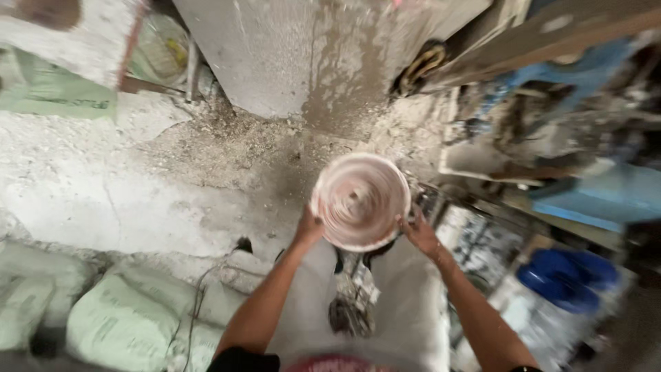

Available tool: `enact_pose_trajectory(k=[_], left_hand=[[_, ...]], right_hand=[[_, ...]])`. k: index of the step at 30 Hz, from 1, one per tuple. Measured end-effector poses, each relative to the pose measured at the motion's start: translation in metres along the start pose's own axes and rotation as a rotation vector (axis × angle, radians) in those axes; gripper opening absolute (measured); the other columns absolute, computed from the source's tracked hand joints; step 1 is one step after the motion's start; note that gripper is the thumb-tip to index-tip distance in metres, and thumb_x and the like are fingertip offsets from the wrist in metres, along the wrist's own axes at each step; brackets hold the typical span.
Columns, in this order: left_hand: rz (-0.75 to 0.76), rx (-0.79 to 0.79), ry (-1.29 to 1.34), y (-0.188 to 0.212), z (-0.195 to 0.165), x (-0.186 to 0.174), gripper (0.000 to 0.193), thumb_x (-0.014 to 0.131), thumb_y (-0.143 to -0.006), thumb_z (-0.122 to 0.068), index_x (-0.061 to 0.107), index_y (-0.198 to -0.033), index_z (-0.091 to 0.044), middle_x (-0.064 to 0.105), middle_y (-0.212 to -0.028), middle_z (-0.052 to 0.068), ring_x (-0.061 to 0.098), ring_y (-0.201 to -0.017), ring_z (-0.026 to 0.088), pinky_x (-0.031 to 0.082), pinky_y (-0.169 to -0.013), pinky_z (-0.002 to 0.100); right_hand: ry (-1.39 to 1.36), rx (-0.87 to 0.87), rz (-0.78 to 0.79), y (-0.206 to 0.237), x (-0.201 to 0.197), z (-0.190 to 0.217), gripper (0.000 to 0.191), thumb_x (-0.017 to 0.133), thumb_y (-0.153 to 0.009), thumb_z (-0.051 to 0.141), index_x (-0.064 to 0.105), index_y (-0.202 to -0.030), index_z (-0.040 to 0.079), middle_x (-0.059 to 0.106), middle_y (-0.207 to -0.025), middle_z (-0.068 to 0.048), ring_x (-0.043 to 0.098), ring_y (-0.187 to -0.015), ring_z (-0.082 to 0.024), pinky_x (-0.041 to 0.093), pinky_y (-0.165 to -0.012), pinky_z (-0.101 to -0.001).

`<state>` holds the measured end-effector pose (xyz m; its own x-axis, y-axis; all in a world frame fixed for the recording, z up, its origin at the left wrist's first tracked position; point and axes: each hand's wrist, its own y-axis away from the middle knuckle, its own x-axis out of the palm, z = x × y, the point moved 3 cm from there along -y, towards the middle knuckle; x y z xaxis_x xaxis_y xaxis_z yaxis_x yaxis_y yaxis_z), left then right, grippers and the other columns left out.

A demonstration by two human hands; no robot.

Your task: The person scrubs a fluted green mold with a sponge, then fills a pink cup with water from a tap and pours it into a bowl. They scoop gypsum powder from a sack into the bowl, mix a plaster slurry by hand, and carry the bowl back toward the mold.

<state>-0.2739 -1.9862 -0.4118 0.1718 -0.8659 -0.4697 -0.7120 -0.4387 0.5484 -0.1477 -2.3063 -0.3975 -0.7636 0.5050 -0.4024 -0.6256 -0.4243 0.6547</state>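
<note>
above the dusty floor (138,200), left hand (308,229) and right hand (420,234) clasp one pink bucket (360,200).

Left floor (172,200) open; clutter (551,151) crowds right.

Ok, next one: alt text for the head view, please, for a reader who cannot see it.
Seen from above, a person's left hand and right hand grip opposite sides of a round pinkish bucket smeared with pale residue. Below lies a dusty concrete floor, with pale green sacks at lower left and blue containers at right.
</note>
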Motion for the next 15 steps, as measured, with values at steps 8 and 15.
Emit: enact_pose_trajectory(k=[8, 15], left_hand=[[-0.005, 0.014, -0.094, -0.212, 0.135, 0.011, 0.065, 0.058, -0.086, -0.008, 0.039, -0.148, -0.006, 0.059, -0.131, 0.023, 0.058, -0.123, 0.039, 0.047, -0.101, 0.044], [0.172, 0.075, -0.383, -0.260, 0.118, -0.038, 0.057, 0.054, -0.097, -0.016, 0.040, -0.150, 0.001, 0.049, -0.146, 0.027, 0.050, -0.134, 0.040, 0.041, -0.110, 0.046]], right_hand=[[-0.108, -0.653, -0.717, -0.111, -0.090, -0.020, 0.046, 0.050, -0.101, 0.031, 0.054, -0.142, 0.010, 0.068, -0.130, -0.012, 0.067, -0.105, -0.024, 0.058, -0.086, -0.0406], [0.432, -0.853, -1.042, -0.142, -0.158, 0.019, 0.044, 0.039, -0.118, 0.039, 0.063, -0.128, 0.004, 0.069, -0.131, -0.013, 0.064, -0.119, -0.028, 0.050, -0.104, -0.0427]])
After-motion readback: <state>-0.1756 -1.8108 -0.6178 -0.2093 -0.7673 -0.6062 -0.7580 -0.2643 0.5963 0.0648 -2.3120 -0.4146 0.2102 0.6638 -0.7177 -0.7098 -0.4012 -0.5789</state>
